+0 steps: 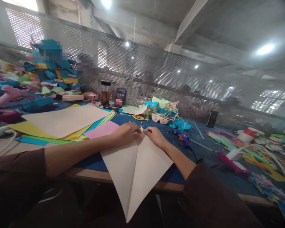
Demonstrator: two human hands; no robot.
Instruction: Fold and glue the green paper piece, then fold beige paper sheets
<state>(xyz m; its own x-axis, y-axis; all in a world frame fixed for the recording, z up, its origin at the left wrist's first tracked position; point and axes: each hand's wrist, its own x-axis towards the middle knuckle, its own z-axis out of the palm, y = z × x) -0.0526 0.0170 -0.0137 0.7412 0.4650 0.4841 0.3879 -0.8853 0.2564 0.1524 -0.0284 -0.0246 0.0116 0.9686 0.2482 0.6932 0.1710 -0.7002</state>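
Note:
A large cream sheet of paper (123, 167), creased down its middle, lies partly on the blue table with one pointed corner hanging past the front edge. At its far corner, my left hand (127, 133) rests on the sheet with fingers bent round the paper. My right hand (154, 135) pinches the same corner from the right, thumb and fingertips close together. Just beyond both hands are yellow-handled scissors (138, 117). To the right of my right hand lies a blue glue gun (183, 138).
Coloured paper sheets (66, 118) are stacked at left. Cut paper pieces (165, 110) sit ahead, near a drink bottle (105, 93). A magenta power strip (235, 164) with a white cable is at right. A perforated metal screen (133, 66) stands behind the table.

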